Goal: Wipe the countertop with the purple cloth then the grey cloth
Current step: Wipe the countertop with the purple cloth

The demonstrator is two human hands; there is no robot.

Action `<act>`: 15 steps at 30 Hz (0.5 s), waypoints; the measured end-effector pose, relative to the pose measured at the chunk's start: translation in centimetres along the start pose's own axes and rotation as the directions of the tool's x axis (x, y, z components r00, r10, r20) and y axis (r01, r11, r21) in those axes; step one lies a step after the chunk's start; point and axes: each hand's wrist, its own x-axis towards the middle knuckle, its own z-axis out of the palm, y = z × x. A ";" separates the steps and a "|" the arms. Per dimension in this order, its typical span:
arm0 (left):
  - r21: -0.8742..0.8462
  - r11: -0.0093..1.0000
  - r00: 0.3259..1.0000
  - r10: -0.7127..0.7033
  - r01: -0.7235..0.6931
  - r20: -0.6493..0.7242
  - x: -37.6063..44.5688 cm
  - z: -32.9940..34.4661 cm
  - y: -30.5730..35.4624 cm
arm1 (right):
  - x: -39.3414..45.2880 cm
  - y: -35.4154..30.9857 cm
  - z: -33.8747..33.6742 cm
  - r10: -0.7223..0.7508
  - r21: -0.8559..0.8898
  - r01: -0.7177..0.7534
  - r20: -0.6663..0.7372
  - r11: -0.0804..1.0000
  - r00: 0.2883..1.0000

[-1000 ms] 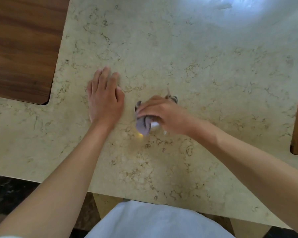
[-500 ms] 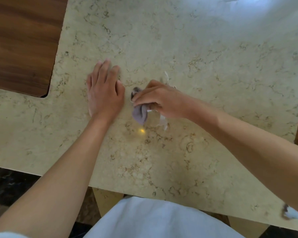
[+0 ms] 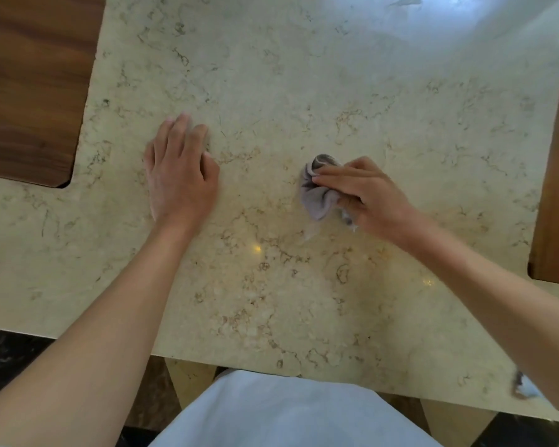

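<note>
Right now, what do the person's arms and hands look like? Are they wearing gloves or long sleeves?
No gloves and no long sleeves. Both forearms are bare up to the frame's edge. The left hand and right hand show no rings, watch or bracelets. A pale bluish-white garment shows below, at the body.

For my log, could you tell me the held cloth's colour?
Greyish purple cloth, clearest in the head view.

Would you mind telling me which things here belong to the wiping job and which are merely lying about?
In the job:
- cloth, bunched, gripped by the right hand
- countertop
- left hand, flat on the countertop

Lying about:
- wooden panels on either side
- a small blurred thing near the front edge
</note>
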 end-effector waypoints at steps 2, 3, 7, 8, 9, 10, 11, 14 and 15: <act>0.001 1.000 1.000 -0.009 0.009 0.004 0.1 0.0 0.1 | -1.7 -1.3 1.8 0.129 0.078 -0.124 -0.060 0.989 0.990; 0.000 1.000 1.000 -0.011 0.011 0.007 0.1 0.0 0.1 | -2.5 -2.1 2.7 0.201 0.128 -0.188 -0.100 0.974 0.974; 0.002 1.000 1.000 0.001 -0.001 0.008 0.0 0.0 0.0 | -4.8 -6.4 6.4 0.409 0.295 -0.356 -0.140 0.887 0.902; 0.000 1.000 1.000 0.006 -0.006 0.010 0.0 0.0 -0.1 | -5.2 -7.3 6.8 0.436 0.342 -0.384 -0.087 0.858 0.896; -0.003 1.000 1.000 0.011 -0.010 0.013 0.0 0.0 -0.2 | -5.6 -8.0 6.9 0.448 0.385 -0.395 -0.055 0.834 0.892; -0.009 1.000 1.000 0.013 -0.013 0.012 0.1 -0.1 -0.2 | -6.0 -8.5 6.9 0.454 0.422 -0.388 -0.066 0.820 0.888; -0.016 1.000 1.000 0.013 -0.013 0.009 0.1 -0.1 -0.3 | -6.2 -8.5 6.8 0.458 0.440 -0.361 -0.134 0.822 0.879; -0.030 0.999 1.000 0.019 -0.019 0.004 -0.1 0.0 -0.3 | -6.3 -7.8 6.8 0.404 0.280 -0.305 -0.442 0.910 0.801; -0.027 0.999 1.000 0.026 -0.026 0.000 -0.1 0.0 -0.3 | -6.0 -7.5 7.3 0.346 0.187 -0.291 -0.477 0.938 0.808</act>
